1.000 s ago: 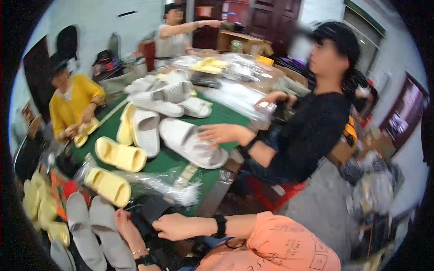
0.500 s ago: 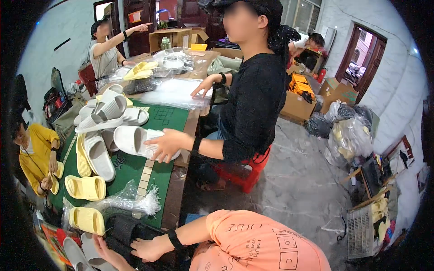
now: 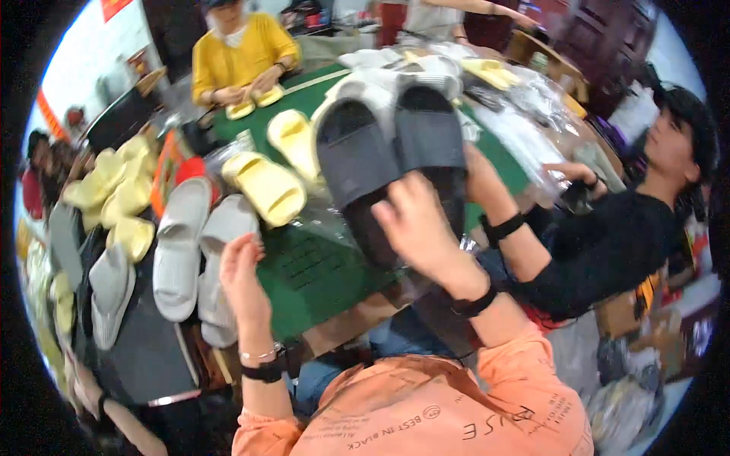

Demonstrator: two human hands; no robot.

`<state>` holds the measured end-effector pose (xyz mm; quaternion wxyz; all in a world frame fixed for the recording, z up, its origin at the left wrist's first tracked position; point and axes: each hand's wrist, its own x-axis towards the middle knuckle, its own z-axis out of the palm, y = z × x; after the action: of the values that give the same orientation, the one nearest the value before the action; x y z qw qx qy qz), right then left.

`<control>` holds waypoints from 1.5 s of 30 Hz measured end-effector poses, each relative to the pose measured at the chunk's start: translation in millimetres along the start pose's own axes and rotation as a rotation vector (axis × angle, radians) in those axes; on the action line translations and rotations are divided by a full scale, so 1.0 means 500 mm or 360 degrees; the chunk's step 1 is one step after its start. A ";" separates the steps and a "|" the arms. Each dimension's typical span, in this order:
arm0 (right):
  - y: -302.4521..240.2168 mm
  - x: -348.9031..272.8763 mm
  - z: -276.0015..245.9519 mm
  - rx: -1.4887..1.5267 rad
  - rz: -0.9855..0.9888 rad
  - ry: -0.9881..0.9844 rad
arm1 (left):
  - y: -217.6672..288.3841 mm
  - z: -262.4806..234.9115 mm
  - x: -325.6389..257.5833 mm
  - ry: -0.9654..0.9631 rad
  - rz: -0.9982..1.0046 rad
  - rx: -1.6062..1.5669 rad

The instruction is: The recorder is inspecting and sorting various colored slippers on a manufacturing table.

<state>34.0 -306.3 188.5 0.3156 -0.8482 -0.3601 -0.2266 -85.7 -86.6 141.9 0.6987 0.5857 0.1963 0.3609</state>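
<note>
A pair of black slippers is side by side in front of me, toes pointing away, blocking part of the pile behind. My right hand, slightly blurred, is closed at their inner edges, below the wide straps; its exact grip is partly hidden. My left hand is raised beside a pair of grey slippers, with its fingers extended upward and nothing visible in them. Farther left lies a single grey slipper. A yellow slipper rests on the green table mat, between the grey and black pairs.
Grey-white slippers are heaped beyond the black pair. Yellow slippers crowd the left side. A co-worker in black reaches in from the right, one hand partly behind the black slippers. Across the table, a person in yellow handles yellow slippers.
My view has swung left toward the table. The black slippers now show large in front of me with my right hand at them. My left hand appears raised beside the grey slippers.
</note>
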 end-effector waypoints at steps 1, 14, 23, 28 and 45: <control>0.010 0.007 -0.016 0.0069 0.0021 0.0056 | -0.014 -0.003 -0.006 -0.0087 0.0007 -0.0060; 0.083 0.009 0.017 0.0761 0.0625 -0.0022 | -0.113 -0.062 -0.009 -0.0111 -0.0403 0.0176; 0.091 -0.118 -0.024 0.0737 0.0648 -0.0319 | -0.190 -0.032 0.071 -0.0140 -0.0751 0.0040; 0.129 -0.186 -0.054 0.0591 0.0774 -0.0332 | -0.215 -0.001 0.137 -0.0177 -0.0777 -0.0154; 0.634 -0.176 0.132 -0.1550 0.0536 -0.0567 | -0.292 -0.024 0.179 -0.0024 -0.0835 -0.0390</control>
<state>227.3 -472.8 -29.2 -0.1477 -0.9675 -0.1206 -0.1663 5.1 -20.4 12.3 0.8352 0.4288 0.2908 0.1846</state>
